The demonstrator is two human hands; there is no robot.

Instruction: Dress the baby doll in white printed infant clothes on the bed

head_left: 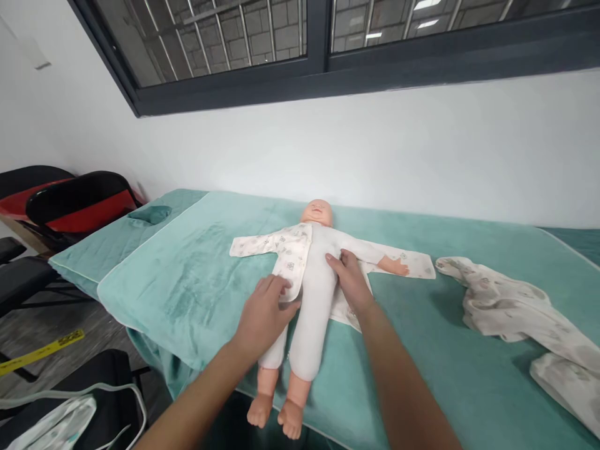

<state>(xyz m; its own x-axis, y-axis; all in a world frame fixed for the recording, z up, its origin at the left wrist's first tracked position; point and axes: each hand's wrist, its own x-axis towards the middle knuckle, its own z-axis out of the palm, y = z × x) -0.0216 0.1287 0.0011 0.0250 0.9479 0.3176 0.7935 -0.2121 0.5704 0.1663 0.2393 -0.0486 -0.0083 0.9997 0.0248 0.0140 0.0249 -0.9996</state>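
A baby doll (315, 294) lies on its back on a teal towel (187, 281), head toward the wall, feet at the near edge. It wears a white body with a printed white jacket (290, 250) lying open under it. My left hand (265, 312) rests on the jacket's left flap beside the doll's hip, fingers closed on the cloth edge. My right hand (349, 281) lies flat on the doll's right side, fingers stretched toward its belly, over the jacket's other flap.
A second printed garment (515, 312) lies crumpled on the towel at the right. Black and red chairs (79, 203) stand to the left of the bed. A bag (70, 412) sits on the floor at lower left. The white wall runs behind the bed.
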